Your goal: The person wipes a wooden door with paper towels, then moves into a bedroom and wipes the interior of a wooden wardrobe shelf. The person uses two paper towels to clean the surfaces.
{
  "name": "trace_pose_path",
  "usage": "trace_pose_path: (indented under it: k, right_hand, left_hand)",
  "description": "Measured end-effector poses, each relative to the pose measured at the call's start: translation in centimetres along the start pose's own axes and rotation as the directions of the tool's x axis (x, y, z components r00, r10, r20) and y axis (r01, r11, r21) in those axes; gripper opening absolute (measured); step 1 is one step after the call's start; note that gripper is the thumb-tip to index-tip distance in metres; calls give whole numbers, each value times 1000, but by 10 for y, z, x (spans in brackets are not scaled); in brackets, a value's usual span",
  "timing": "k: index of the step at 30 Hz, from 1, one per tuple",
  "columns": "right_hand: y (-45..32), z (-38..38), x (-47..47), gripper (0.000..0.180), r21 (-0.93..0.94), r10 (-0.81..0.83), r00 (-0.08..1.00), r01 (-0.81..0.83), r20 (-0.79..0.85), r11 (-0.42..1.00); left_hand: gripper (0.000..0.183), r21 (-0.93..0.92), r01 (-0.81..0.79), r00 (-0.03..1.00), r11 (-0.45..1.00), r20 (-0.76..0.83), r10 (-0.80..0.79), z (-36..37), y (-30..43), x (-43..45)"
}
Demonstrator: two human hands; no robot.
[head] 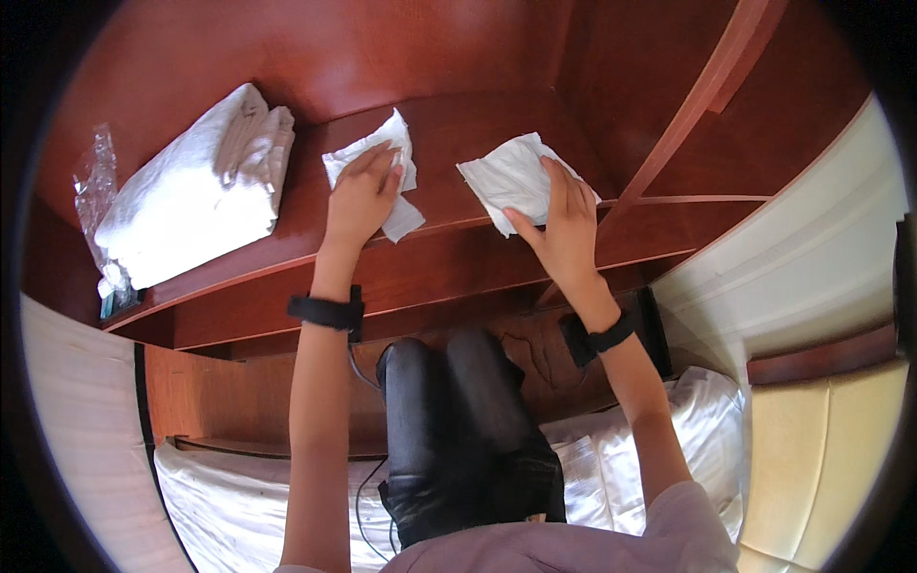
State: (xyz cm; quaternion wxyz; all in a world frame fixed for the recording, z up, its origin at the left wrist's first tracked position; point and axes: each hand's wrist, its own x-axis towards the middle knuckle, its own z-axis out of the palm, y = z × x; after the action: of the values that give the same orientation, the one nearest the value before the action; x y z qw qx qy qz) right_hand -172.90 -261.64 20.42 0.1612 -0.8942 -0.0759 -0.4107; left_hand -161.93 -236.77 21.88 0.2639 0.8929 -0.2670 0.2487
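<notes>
On the reddish-brown wooden shelf [444, 107], my left hand [364, 193] rests on a crumpled white tissue [401, 132], its fingers bent over it. A loose corner of white tissue sticks out below that hand, over the shelf's front edge. My right hand [566, 215] lies on the right side of another white tissue [509, 175], spread nearly flat, with the thumb at its lower edge. Whether either hand grips its tissue cannot be told. Black straps are around both wrists.
A folded stack of white cloth [200, 193] lies left on the shelf, beside a clear plastic wrapper [100, 193]. Wooden dividers [695, 107] stand at the right. Below are lower shelf boards, dark-clad legs [458, 430], cables and a bed with a pale cover [236, 501].
</notes>
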Motion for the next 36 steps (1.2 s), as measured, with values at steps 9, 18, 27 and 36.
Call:
trace_pose_path:
  k: [9, 18, 27, 36]
  right_hand:
    - [5, 5, -2, 86, 63, 51, 998, -49, -40, 997]
    - [10, 8, -4, 91, 15, 39, 999, -40, 9, 999]
    - [16, 10, -5, 98, 22, -9, 1000, 9, 30, 1000]
    - [35, -25, -5, 87, 202, -151, 921, 81, 360, 976]
  left_hand:
    - [28, -20, 55, 998, 998, 42, -54, -5, 9, 1]
    - [31, 64, 51, 994, 997, 96, -57, -6, 9, 1]
    - [31, 72, 86, 988, 994, 124, -94, -7, 9, 0]
    - [30, 67, 28, 994, 997, 99, -35, -7, 8, 0]
